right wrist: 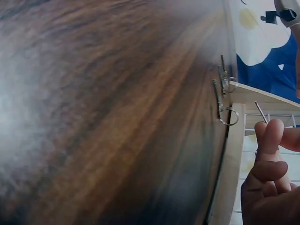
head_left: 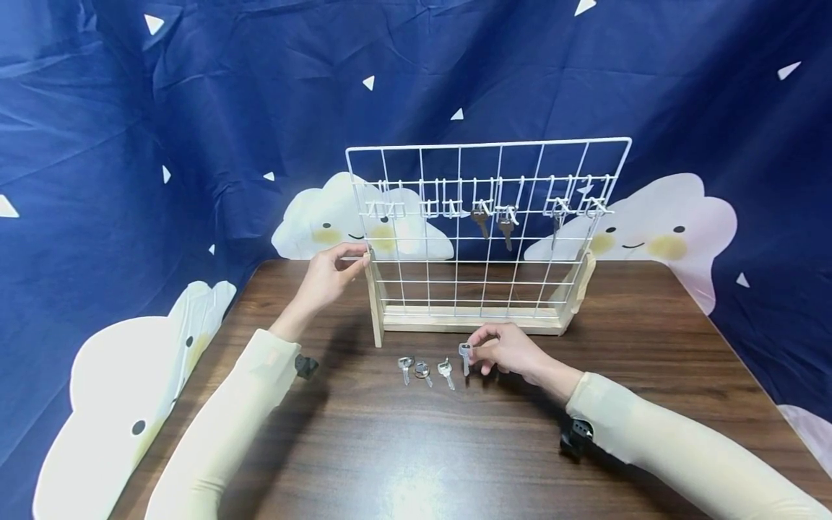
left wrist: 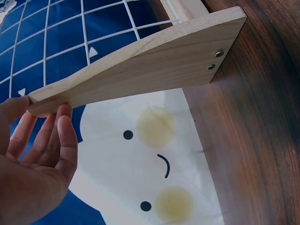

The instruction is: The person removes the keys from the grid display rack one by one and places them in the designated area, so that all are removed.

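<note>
My right hand (head_left: 510, 352) pinches a silver key (head_left: 465, 354) just above the table; in the right wrist view only the thin edge of that key (right wrist: 261, 112) shows past the fingertips. To its left, several keys with rings lie in a row: a left one (head_left: 406, 367), a middle one (head_left: 423, 373) and a right one (head_left: 445, 370). My left hand (head_left: 327, 276) grips the top end of the wooden side upright (left wrist: 140, 65) of a white wire grid rack (head_left: 458, 238), thumb on one side and fingers on the other.
Hooks run along the grid's upper part. Dark keys (head_left: 506, 230) hang from middle hooks, and another key (head_left: 557, 225) hangs farther right. The rack's wooden base bar (head_left: 455, 319) stands on the brown table (head_left: 416, 440). Behind is a blue cloth (head_left: 227, 108) with clouds.
</note>
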